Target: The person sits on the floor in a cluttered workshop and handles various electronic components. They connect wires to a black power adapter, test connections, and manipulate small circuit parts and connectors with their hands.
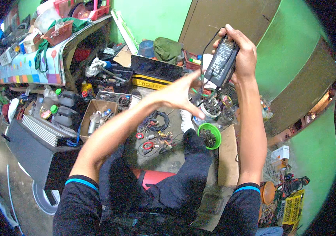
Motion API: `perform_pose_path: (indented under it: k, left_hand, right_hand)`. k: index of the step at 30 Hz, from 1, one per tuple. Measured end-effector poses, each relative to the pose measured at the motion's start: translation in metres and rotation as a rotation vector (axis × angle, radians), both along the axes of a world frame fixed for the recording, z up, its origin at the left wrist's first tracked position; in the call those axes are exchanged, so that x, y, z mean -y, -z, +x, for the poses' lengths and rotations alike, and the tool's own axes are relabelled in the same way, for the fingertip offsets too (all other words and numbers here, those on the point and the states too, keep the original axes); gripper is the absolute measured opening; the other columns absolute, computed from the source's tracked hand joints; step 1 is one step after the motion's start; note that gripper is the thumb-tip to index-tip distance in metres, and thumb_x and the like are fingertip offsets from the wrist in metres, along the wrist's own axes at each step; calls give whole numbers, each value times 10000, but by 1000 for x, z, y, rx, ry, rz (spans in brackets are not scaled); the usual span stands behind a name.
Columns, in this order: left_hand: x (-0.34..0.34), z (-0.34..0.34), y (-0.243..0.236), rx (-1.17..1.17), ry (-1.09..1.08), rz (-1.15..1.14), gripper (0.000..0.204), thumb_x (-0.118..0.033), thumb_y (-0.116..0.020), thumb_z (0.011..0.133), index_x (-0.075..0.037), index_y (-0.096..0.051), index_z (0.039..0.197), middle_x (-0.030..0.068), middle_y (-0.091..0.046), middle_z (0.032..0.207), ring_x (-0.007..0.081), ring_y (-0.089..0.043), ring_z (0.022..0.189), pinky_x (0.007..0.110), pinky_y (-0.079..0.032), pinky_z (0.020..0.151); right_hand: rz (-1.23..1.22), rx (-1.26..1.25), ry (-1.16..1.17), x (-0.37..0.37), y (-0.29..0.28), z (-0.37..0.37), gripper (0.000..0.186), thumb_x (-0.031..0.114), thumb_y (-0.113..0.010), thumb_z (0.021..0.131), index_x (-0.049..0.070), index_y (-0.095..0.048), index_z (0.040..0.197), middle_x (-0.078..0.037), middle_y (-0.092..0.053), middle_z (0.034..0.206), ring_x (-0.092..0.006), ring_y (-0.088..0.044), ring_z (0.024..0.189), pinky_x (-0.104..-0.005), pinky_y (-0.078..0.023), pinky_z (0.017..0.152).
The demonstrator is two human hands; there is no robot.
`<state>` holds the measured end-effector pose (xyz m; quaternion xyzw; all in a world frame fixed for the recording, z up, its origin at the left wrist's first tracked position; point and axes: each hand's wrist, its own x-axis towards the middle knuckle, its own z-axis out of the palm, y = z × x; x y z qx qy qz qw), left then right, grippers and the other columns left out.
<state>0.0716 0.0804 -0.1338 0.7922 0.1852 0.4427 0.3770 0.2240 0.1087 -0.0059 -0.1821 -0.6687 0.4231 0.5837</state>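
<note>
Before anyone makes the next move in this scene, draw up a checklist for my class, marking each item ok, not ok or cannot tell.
1. Black power adapter held securely: ok; the right hand is closed around it, raised.
2. Left hand free of the adapter: ok; it is open, apart from the adapter's body.
3. Left hand clear of the thin black cord: cannot tell; its fingertips are blurred.
4. Floor between the legs clear: not ok; a coiled black cable and other parts lie there.
5. Small dark pieces contained in the green bowl: ok; they lie inside it.
</note>
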Motion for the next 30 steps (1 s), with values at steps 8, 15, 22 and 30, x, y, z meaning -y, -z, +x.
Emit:
perform_pose_path:
  k: [8, 15, 22, 30]
  left_hand:
    - [1, 48, 30, 146, -436, -6, 219, -228, -709, 821, -10, -685, 819, 43, -674, 729, 103, -590, 677, 293, -487, 665]
    - [10, -49, 26, 201, -500, -165, 210, -178, -694, 824, -9, -645, 709, -8, -559, 593, 31, -471, 572, 217, -360, 493]
    - [36, -42, -64, 310, -646, 24, 363, -328, -718, 819, -36, -593, 644, -78, -425, 537, 23, -370, 528, 230, -260, 449]
    - [9, -18, -90, 336, -569, 63, 383, -343, -653, 873, 8, -642, 1024, 93, -675, 992, 123, -635, 840, 262, -514, 769]
  right_hand:
    - [-126, -137, -47, -13, -26, 25, 256, 265, -605, 858, 11, -619, 832, -70, -599, 663, -199, -640, 578, -316, -545, 526]
    - [-127, -344, 315, -37, -40, 155, 203, 248, -640, 830, 57, -575, 835, -77, -603, 693, -221, -633, 634, -346, -528, 561]
    - [-233, -147, 478, -24, 106, 130, 229, 274, -636, 844, 52, -597, 802, -107, -611, 675, -206, -620, 580, -327, -506, 534]
    - [-781, -449, 15, 39, 277, 31, 158, 134, -641, 837, 37, -604, 955, -71, -635, 906, -194, -623, 830, -334, -523, 743]
